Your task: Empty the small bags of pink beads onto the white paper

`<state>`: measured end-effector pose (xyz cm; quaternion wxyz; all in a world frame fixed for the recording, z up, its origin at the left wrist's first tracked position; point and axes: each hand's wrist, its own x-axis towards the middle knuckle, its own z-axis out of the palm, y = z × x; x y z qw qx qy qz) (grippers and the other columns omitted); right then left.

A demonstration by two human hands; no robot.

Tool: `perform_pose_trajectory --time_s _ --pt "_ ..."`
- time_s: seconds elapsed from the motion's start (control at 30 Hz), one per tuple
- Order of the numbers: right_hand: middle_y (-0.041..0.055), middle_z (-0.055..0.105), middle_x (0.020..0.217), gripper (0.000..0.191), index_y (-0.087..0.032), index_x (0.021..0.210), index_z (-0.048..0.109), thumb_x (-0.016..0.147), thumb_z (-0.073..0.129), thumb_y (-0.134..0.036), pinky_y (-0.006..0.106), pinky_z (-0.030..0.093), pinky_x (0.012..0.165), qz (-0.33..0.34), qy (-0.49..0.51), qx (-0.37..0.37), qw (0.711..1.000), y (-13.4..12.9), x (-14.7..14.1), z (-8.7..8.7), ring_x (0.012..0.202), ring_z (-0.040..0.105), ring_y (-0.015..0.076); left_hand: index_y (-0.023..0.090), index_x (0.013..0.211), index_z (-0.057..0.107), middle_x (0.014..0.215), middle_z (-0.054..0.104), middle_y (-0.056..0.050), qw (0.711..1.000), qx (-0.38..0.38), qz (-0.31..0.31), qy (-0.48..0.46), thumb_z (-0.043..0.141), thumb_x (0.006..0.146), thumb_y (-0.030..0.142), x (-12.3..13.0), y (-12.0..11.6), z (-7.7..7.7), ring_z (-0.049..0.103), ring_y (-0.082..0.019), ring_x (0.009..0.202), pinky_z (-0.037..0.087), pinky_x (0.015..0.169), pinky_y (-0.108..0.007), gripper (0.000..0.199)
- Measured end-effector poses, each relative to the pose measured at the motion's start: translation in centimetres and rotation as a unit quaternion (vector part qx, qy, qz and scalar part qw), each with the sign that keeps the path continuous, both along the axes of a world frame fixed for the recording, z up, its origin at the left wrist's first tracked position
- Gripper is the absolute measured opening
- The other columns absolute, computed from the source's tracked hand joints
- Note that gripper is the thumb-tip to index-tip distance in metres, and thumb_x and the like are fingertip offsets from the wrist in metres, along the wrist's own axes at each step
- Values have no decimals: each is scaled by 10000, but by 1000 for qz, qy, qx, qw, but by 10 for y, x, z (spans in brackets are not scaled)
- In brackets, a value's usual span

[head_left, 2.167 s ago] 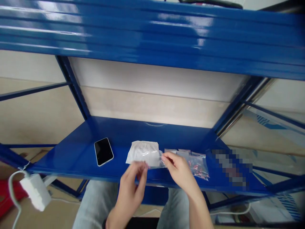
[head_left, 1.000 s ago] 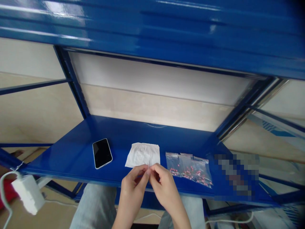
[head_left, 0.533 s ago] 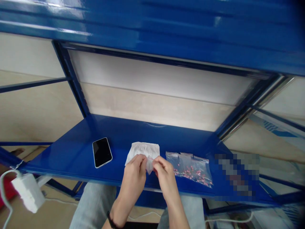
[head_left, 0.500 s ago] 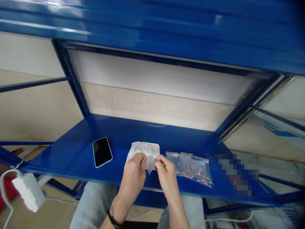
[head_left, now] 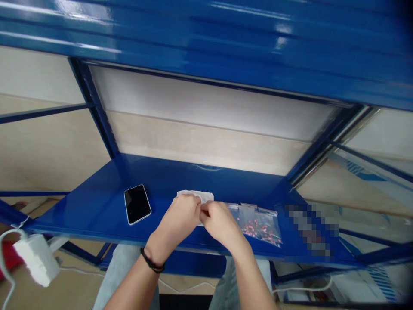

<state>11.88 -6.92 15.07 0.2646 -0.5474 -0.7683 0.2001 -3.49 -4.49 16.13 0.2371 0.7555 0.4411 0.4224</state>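
Note:
My left hand point(head_left: 183, 213) and my right hand point(head_left: 220, 224) meet over the front part of the blue shelf, fingertips touching, fingers bent in and closed. Both pinch a small clear plastic bag, which their backs now hide almost wholly. Just behind them lies a white crumpled sheet or pouch point(head_left: 195, 193), largely covered by my hands. To the right of my right hand, flat clear zip bags point(head_left: 263, 226) overlap in a row, with small pink and red pieces inside.
A phone point(head_left: 137, 204) with a dark screen lies to the left on the blue shelf point(head_left: 97, 206). At the far left, a white plug block point(head_left: 37, 260) hangs by a cable below shelf height. Blue posts and an upper blue panel point(head_left: 206, 38) frame the space. A blurred patch covers the right end.
My hands have drawn together and turned inward, with the knuckles now facing up. The small bag, visible between my fingertips before, is now hidden. The view has shifted slightly.

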Motion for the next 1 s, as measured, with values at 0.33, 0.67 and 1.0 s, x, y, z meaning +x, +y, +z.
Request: perform_pose_trajectory --time_s 0.33,0.67,1.0 --pt "16 651 735 340 -190 1117 783 794 705 -261 271 421 622 -105 124 -8 987 -9 11 -16 632 559 163 159 805 773 655 688 -62 847 -379 -156 -338 610 912 573 21 -90 -75 553 -134 514 358 470 -223 457" --pt "82 704 978 325 -206 1132 764 824 671 -248 312 545 754 -116 290 -27 950 -26 -19 -57 849 672 221 181 1111 719 1123 737 -113 536 -399 -9 -744 729 867 437 52 -41 -67 721 -245 978 588 841 -347 354" --pt "70 743 1124 277 -217 1106 637 849 655 -319 375 594 908 -220 764 -180 580 -12 -68 -83 1062 713 243 226 1211 603 909 710 -20 692 -281 105 -657 807 798 374 43 -14 -74 715 -161 775 571 720 -264 484"
